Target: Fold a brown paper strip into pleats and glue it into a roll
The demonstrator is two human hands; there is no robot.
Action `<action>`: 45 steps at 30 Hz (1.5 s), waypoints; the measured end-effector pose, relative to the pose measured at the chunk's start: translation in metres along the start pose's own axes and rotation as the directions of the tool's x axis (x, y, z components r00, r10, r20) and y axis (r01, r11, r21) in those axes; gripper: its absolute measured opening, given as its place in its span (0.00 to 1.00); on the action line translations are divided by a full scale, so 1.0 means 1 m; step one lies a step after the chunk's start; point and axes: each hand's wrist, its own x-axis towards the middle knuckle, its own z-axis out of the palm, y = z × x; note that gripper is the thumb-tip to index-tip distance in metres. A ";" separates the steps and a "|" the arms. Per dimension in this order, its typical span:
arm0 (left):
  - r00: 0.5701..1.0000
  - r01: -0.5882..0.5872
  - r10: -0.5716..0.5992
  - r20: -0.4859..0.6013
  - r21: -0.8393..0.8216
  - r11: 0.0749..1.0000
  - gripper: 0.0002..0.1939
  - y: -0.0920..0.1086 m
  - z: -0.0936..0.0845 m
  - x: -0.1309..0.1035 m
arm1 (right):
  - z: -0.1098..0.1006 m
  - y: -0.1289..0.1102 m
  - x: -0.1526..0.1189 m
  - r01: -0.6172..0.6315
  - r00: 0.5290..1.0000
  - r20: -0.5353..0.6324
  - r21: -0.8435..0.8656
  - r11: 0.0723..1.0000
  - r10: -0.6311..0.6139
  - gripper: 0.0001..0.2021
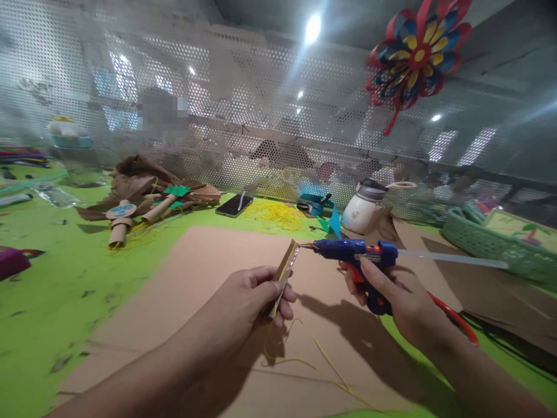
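Note:
My left hand [256, 293] pinches a narrow folded strip of brown cardboard [284, 268], tilted up and away from me. Shiny clear glue runs along the strip's right edge. Yellow string [300, 361] lies against the strip and trails below it in loose loops. In my right hand [402, 293] is a blue glue gun [343, 249] with an orange trigger, its metal nozzle at the strip's upper end. A long clear glue stick [456, 259] sticks out of the gun's back. Under both hands lies a large brown cardboard sheet [204, 255].
Brown paper crafts [124, 212], a phone [234, 205], a heap of yellow string [276, 215], a tape dispenser [317, 205] and a white bottle [363, 209] stand along the back. At right are a green basket [491, 244] and red-handled scissors [456, 319]. A perforated metal screen [243, 87] rises behind.

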 end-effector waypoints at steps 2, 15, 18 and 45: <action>1.000 0.010 -0.010 -0.002 -0.008 1.000 0.11 -0.001 0.000 0.000 | -0.001 0.000 0.000 0.010 1.000 -0.024 0.019 1.000 -0.010 0.20; 0.999 0.027 -0.027 0.024 -0.023 0.999 0.12 0.001 0.001 -0.001 | -0.002 0.000 0.001 0.000 1.000 -0.006 -0.021 1.000 -0.001 0.20; 1.000 0.027 -0.026 0.017 -0.023 0.999 0.12 0.001 0.001 -0.001 | -0.005 0.002 0.003 0.013 0.999 -0.030 0.014 1.000 -0.013 0.19; 0.989 -0.131 0.136 -0.057 0.091 0.987 0.03 -0.002 0.005 -0.001 | -0.006 0.043 0.055 0.140 0.965 -0.032 -0.774 0.617 -0.260 0.14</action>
